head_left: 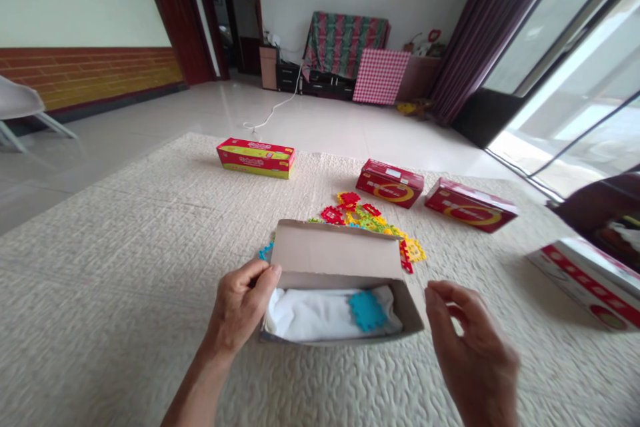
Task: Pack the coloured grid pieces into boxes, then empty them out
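An open cardboard box (337,248) stands on the quilted mat, its lid raised at the far side. Inside lies a folded white cloth (313,313), with a blue notched puzzle piece (367,311) on its right part. At the box's left corner, my left hand (243,303) pinches the cardboard edge between thumb and fingers. My right hand (467,340) is just right of the box, apart from it, with thumb and forefinger tips together; whether something small is between them cannot be seen. Behind the lid is a pile of colourful puzzle pieces (370,217), partly hidden.
A red and yellow-green box (256,159) lies at the back left of the mat (150,227). Two dark red boxes (390,183) (471,205) lie at the back right. A white and red box (593,280) is at the far right, and a white chair (20,100) at the far left.
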Motion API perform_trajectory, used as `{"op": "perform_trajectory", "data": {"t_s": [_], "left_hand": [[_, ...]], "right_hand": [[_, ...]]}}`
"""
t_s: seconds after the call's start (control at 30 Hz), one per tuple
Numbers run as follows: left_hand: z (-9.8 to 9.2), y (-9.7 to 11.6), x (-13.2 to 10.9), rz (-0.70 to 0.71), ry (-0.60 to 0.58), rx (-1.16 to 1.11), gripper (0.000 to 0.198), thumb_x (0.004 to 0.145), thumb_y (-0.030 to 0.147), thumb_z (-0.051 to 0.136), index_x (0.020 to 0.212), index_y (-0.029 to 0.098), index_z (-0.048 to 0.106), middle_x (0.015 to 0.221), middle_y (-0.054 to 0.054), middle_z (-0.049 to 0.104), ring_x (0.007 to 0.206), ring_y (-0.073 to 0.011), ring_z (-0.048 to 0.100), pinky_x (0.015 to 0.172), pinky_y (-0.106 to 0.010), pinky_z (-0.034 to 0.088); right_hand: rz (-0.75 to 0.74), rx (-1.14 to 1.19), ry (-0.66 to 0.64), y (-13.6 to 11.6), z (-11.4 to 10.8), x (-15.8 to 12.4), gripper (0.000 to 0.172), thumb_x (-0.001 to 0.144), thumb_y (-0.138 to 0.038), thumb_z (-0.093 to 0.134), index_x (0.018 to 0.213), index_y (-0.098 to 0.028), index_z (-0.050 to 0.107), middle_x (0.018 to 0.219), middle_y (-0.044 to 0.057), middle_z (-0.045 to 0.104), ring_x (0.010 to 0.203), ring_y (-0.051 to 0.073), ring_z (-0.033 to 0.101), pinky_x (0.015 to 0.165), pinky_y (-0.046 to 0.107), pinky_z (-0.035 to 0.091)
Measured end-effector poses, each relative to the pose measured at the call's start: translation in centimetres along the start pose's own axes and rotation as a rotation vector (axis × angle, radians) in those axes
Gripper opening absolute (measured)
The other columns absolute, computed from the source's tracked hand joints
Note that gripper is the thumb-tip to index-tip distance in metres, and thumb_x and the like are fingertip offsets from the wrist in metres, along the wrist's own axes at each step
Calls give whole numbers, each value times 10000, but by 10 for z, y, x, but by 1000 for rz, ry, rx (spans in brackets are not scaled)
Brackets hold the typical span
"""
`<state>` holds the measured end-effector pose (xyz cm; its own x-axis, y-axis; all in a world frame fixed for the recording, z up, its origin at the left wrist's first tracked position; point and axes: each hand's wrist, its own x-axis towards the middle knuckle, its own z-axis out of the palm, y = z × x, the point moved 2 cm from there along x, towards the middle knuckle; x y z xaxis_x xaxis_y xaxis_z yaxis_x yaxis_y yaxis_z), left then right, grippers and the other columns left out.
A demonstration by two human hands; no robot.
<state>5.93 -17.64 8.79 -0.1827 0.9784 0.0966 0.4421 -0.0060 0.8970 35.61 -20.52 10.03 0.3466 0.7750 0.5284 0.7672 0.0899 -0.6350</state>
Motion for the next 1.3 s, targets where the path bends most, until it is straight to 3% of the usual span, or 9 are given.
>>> {"op": "perform_trajectory", "data": {"t_s": [0.1,0.23,0.4,0.57,0.77,0.93,1.07,1.2,1.3], "left_hand": [[1,14,-5,104,13,6,375,836,376,506,540,216,340,549,45,311,525,-109,346,503,-238,289],[5,25,-10,214,-11,23,357,855,331,500,548,216,358,558,40,359,527,-114,379,515,-240,317],[6,29,-13,263,-3,52,370,862,328,494,538,221,352,543,38,364,513,-118,381,505,-248,322],[6,39,-19,367,24,47,355,870,267,520,552,215,372,553,41,390,510,-106,388,505,-236,329],[7,41,-22,440,11,31,314,883,213,505,588,201,399,586,42,414,547,-93,419,539,-218,338],[7,4,-4,216,-68,2,383,884,328,488,560,205,327,560,49,325,528,-92,356,510,-222,289],[11,-26,4,62,-119,-15,404,863,421,484,565,212,309,562,49,279,535,-98,330,510,-229,263],[16,-44,6,-14,-135,-38,412,848,484,490,581,215,329,567,51,262,538,-102,328,513,-230,255],[20,-50,7,-28,-143,-29,422,841,504,491,577,214,337,563,50,267,538,-104,332,515,-228,255]], "right_hand": [[-100,13,-171,-14,-1,-3,195,866,-414,561,848,-253,669,759,13,703,632,168,651,601,278,497],[-97,-106,-431,-7,13,-16,183,859,-380,540,819,-263,675,767,10,720,622,176,665,566,282,472],[-54,-357,-535,9,20,-27,221,782,-442,629,844,-237,681,768,50,715,610,225,676,535,317,457],[-30,-423,-650,3,18,-28,281,687,-449,697,839,-214,669,814,80,697,684,266,690,551,345,483],[-62,-443,-611,-3,20,-30,203,673,-336,681,828,-216,628,847,79,657,751,266,665,571,337,483],[-44,-168,-658,-15,3,-25,150,740,-288,610,882,-242,596,843,33,657,638,170,621,585,301,489],[61,185,-697,-19,-17,-12,281,845,-389,571,1099,-269,579,938,43,701,738,181,671,655,301,549],[418,269,-398,8,-20,3,490,797,-619,604,1131,-262,578,1010,82,736,758,211,705,605,290,561],[561,202,-193,33,-8,9,602,685,-696,671,1071,-238,617,962,102,752,799,256,722,614,300,568]]}}
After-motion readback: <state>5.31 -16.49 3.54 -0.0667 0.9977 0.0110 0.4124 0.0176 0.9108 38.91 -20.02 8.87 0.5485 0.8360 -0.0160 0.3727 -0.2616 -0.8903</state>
